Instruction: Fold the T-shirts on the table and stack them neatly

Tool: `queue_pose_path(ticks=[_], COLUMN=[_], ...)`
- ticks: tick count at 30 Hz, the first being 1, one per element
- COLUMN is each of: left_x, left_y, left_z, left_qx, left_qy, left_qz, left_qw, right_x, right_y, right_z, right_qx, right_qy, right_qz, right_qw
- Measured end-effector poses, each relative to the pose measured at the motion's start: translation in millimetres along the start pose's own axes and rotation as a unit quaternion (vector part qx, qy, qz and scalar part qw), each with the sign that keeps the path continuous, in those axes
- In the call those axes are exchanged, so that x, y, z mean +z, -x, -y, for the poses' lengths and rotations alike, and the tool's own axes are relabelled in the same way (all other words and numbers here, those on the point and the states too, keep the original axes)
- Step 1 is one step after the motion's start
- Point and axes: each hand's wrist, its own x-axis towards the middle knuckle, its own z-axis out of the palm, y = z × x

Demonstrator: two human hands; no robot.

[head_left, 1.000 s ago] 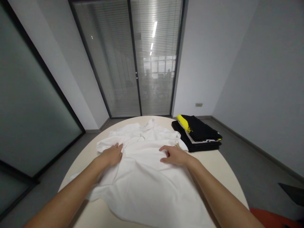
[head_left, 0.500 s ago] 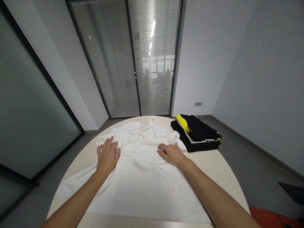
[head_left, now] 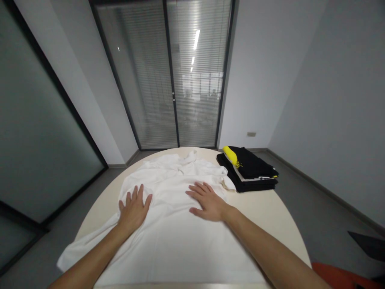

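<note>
Both hands flat on a white shirt

Left hand (head_left: 133, 209) and right hand (head_left: 207, 202), fingers spread, press the white shirt (head_left: 177, 237); folded black clothes (head_left: 249, 170) lie just beyond its right edge.

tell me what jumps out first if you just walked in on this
A big white shirt spread over most of the round table, with the left hand and right hand pressed flat on it, fingers spread. At the table's far right edge sits a folded stack of black clothes with a bright yellow patch on top.
</note>
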Motion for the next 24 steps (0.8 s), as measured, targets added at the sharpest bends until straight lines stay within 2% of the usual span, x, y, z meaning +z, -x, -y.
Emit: queue_pose_path(ticks=[2, 6, 8, 10, 13, 17, 20, 24], left_x=[-8.8, -36.2, -46.9, -50.4, -40.9, -15.3, -1.2, 4.4], left_y=[2, -9, -20, -32, -43, -44, -41, -38], left_z=[0, -1, -9, -25, -59, -93, -95, -71], left_qx=[-0.008, 0.031, 0.042, 0.084, 0.154, 0.244, 0.291, 0.270], left_qy=[-0.026, -0.095, -0.126, -0.123, -0.072, 0.000, 0.067, 0.173], left_qz=[0.024, 0.040, 0.019, -0.028, -0.077, -0.120, -0.163, -0.210], left_qw=[0.999, 0.994, 0.991, 0.988, 0.982, 0.962, 0.940, 0.924], right_x=[0, -3, -5, -7, -8, -8, -6, -1], right_y=[5, 16, 20, 24, 29, 40, 49, 53], right_z=[3, 14, 21, 29, 42, 56, 60, 61], right_qx=[-0.006, -0.018, -0.022, -0.019, -0.011, -0.006, 0.001, 0.015], right_qy=[0.001, -0.014, -0.023, -0.029, -0.034, -0.039, -0.043, -0.044], right_qz=[0.024, 0.072, 0.096, 0.111, 0.120, 0.116, 0.109, 0.086], right_qw=[1.000, 0.997, 0.995, 0.993, 0.992, 0.993, 0.993, 0.995])
